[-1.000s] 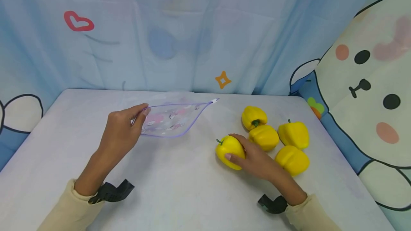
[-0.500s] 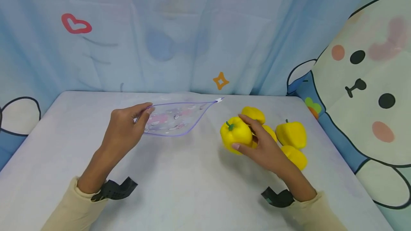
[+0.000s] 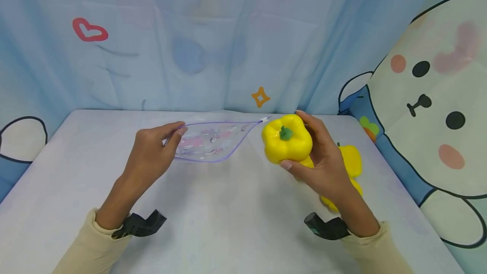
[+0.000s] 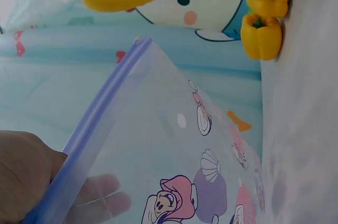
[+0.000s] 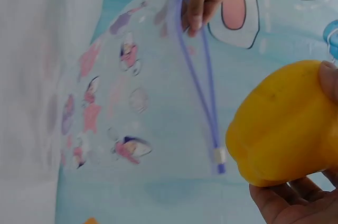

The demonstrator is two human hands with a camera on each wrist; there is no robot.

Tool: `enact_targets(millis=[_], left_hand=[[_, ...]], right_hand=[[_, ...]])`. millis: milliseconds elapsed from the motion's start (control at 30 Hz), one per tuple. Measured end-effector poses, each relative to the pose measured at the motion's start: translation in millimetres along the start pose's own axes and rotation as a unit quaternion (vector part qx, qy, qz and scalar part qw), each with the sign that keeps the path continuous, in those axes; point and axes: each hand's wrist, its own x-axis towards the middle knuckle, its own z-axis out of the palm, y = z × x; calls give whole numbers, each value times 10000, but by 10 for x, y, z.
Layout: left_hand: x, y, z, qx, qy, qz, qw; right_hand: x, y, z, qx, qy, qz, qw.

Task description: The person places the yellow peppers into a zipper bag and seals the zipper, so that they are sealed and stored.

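A clear zip bag [image 3: 209,141] with purple edges and pink cartoon prints hangs from my left hand [image 3: 154,149], which pinches its rim at the left end. In the right wrist view the bag's mouth stands parted, with a white slider [image 5: 219,155] at its far end. My right hand [image 3: 325,160] grips a yellow bell pepper [image 3: 287,138] by its sides, thumb below and fingers above. The pepper is raised above the table, beside the slider end of the bag and apart from it. Its green stem faces the head camera.
More yellow bell peppers [image 3: 351,160] lie on the right of the white table [image 3: 228,223], partly hidden behind my right hand. A blue cartoon curtain [image 3: 213,54] hangs behind the table's far edge.
My right hand has lifted the yellow bell pepper off the table, up and away from me, and its stem has turned toward the head camera. My left hand and the bag shifted slightly right.
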Motion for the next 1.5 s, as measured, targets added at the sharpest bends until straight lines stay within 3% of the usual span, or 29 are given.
enact_targets(millis=[267, 467, 733, 1000, 1200, 1333, 1500], left_hand=[[-16, 5, 45, -91, -143, 84, 9998], [-32, 20, 91, -141, -289, -27, 9995], [-66, 67, 133, -130, -548, 31, 9984], [-71, 25, 140, -196, -219, 160, 9994], [-54, 32, 137, -127, 81, 81, 9999], [-58, 38, 155, -124, 200, -127, 9996], [-69, 44, 189, -212, 310, -249, 9990]], right_hand=[[175, -53, 229, 176, -367, -427, 9983], [261, 7, 400, 312, -803, -757, 9934], [269, 92, 534, -196, -1397, -688, 9876], [227, 153, 567, -965, -1702, -670, 9784], [204, 237, 613, -1113, -1678, -1295, 9709], [188, 314, 654, -1339, -1608, -1835, 9605], [154, 362, 688, -1789, -1816, -1799, 9501]])
